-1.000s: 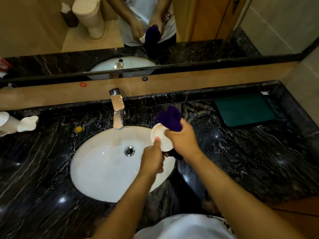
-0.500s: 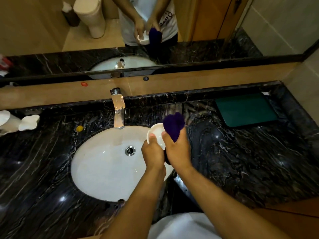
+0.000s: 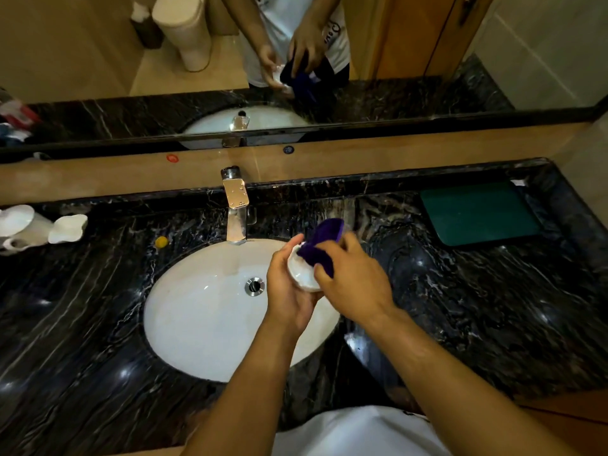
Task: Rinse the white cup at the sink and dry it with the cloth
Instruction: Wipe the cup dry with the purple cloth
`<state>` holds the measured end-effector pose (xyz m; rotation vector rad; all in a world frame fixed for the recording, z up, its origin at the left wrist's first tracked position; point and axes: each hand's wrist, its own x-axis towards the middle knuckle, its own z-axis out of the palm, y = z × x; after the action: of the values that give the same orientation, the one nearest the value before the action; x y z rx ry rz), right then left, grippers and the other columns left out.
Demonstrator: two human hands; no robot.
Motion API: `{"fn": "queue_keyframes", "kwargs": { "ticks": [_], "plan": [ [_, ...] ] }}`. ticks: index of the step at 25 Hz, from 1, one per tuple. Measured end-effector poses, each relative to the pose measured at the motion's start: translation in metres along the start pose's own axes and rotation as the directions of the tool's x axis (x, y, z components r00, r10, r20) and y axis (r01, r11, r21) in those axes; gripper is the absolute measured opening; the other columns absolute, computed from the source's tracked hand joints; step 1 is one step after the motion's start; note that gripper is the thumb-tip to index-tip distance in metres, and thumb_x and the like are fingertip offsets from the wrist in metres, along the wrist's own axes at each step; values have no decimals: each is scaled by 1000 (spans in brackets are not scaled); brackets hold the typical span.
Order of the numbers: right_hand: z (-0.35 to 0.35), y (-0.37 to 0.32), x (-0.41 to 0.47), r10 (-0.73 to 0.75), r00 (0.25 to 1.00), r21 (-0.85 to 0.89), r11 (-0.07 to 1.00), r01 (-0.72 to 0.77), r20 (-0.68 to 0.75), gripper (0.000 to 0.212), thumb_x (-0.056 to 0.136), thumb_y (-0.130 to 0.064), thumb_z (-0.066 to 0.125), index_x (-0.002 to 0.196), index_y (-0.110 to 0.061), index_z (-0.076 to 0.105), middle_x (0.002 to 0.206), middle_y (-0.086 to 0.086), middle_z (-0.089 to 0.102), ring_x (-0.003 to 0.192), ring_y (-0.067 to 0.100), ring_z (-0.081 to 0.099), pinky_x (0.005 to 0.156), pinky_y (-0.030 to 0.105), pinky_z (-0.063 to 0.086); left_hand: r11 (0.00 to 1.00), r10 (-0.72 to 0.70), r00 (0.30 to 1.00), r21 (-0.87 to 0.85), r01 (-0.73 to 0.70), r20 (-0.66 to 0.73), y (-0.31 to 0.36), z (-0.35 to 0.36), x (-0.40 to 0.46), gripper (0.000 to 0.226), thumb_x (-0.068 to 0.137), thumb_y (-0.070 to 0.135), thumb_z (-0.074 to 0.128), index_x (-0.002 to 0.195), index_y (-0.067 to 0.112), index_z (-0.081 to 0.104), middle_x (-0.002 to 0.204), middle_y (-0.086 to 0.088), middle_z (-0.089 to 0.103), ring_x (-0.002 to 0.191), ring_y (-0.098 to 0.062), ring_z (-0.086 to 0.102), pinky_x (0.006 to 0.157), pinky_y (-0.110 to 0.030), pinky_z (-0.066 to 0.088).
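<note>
1. Purple cloth [image 3: 320,250] is bunched in the right hand [image 3: 353,284], whose grip is closed around it; part of the cloth is pushed down into the mouth of the white cup [image 3: 302,278], and a fold stands up above the fingers
2. The left hand [image 3: 288,291] has its grip closed around the white cup from the side and from under, with the thumb lying on the rim; the two hands touch each other
3. Under both grips is the right part of the white sink [image 3: 210,311]; the drain [image 3: 254,286] is just to the left of the left grip, and the tap [image 3: 236,209] stands beyond it, with no water running that I can see
4. The step in hand looks to be the drying. To do it well, I think the left grip should hold the cup firm and turn it little by little, while the right grip presses the cloth against the inner wall and the bottom, then goes over the rim and the outside
5. The cup may be wet and slippery, so it is safer to keep it low over the sink and not over the dark marble surface [image 3: 477,307] to the right of the grips
</note>
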<state>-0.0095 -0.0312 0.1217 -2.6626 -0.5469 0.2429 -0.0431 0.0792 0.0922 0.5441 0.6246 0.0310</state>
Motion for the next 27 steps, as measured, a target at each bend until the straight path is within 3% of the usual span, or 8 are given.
{"fn": "queue_keyframes", "kwargs": {
  "ticks": [3, 9, 11, 14, 16, 19, 23, 27],
  "plan": [
    [6, -9, -1, 54, 998, 5, 999, -54, 20, 43, 91, -45, 53, 131, -30, 59, 120, -1, 53, 93, 26, 65, 78, 40, 56, 975, 29, 997, 222, -13, -68, -14, 1, 3, 45, 101, 51, 42, 121, 20, 69, 121, -14, 74, 107, -27, 72, 80, -37, 61],
    [-10, -1, 0, -132, 922, 664, 731, -158, 364, 11, 90, -24, 66, 93, -18, 74, 78, 6, 75, 64, 20, 72, 65, 41, 60, 883, 150, 989, 453, -125, -20, 9, -17, 11, 61, 103, 58, 31, 102, 18, 77, 101, -14, 78, 92, -27, 75, 69, -35, 59],
    [-21, 3, 6, -227, 877, 540, 841, -43, 423, 12, 86, -25, 66, 82, -15, 72, 74, 10, 72, 62, 23, 70, 64, 46, 59, 856, 124, 992, 507, -103, -8, 9, -17, 11, 63, 101, 61, 33, 94, 18, 79, 96, -13, 79, 88, -26, 75, 69, -36, 59],
    [-29, 5, 11, -268, 852, 24, 957, 288, 449, 21, 78, -44, 61, 76, -25, 69, 71, -2, 66, 65, 21, 63, 59, 40, 55, 850, 79, 995, 525, -34, -63, -3, -17, 9, 58, 100, 60, 37, 91, 22, 80, 100, -11, 79, 94, -29, 75, 82, -50, 60],
    [-24, 6, 4, -215, 916, -164, 945, 283, 338, 21, 78, -44, 59, 85, -29, 71, 82, -5, 65, 72, 24, 65, 63, 40, 56, 876, 43, 992, 482, 19, -117, -12, -15, 6, 53, 101, 58, 39, 90, 26, 80, 101, -12, 79, 95, -31, 75, 89, -58, 57],
    [-3, 6, -9, -138, 978, -158, 974, 163, 158, 33, 86, -38, 56, 115, -30, 70, 109, -3, 62, 88, 26, 68, 71, 41, 56, 907, -10, 988, 415, 75, -157, -18, -13, 4, 51, 101, 58, 36, 96, 29, 78, 104, -13, 79, 96, -32, 74, 78, -55, 60],
    [15, 11, -10, -45, 998, 253, 967, 36, 31, 37, 89, -34, 63, 125, -26, 68, 115, -6, 64, 99, 18, 64, 83, 37, 54, 924, -46, 986, 367, 104, -162, -14, -9, 8, 53, 101, 58, 35, 102, 24, 76, 102, -13, 78, 94, -30, 73, 65, -42, 59],
    [4, 21, -6, -103, 971, 591, 806, -46, 216, 18, 83, -26, 72, 100, -24, 76, 93, -3, 73, 82, 16, 69, 79, 39, 56, 926, -95, 985, 349, 141, -147, -12, -8, 10, 52, 100, 56, 41, 106, 16, 72, 97, -13, 78, 81, -27, 76, 61, -38, 60]
  ]
}}
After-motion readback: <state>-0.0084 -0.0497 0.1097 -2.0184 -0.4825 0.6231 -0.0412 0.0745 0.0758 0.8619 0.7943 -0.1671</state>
